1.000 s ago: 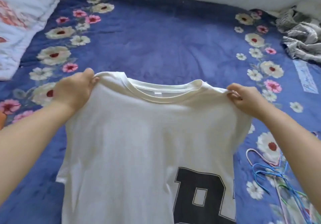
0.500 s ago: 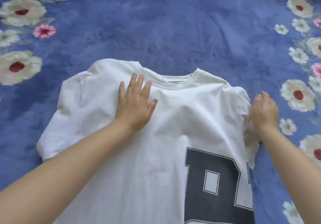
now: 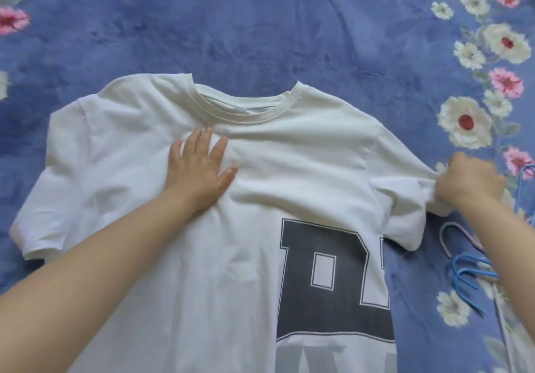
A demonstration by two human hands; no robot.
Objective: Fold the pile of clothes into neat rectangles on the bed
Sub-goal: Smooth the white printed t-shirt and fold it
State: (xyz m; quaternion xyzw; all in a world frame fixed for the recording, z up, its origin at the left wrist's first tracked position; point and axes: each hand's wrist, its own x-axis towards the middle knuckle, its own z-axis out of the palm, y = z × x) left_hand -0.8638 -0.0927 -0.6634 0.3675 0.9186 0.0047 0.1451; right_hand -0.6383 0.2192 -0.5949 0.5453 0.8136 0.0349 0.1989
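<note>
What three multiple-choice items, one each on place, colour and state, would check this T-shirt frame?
1. Where does the left hand rest?
A. on the chest of the white T-shirt, below the collar
B. on the hangers
C. on the bare blanket

2. What colour is the blanket's ground?
A. green
B. blue
C. grey

3. What is the right hand doing?
A. lying flat and open
B. hanging idle
C. gripping the right sleeve

Key: 1 A, the palm lies flat on the fabric under the neckline. 2 B, blue shows between the printed flowers. 3 C, the fingers curl round bunched sleeve cloth.
</note>
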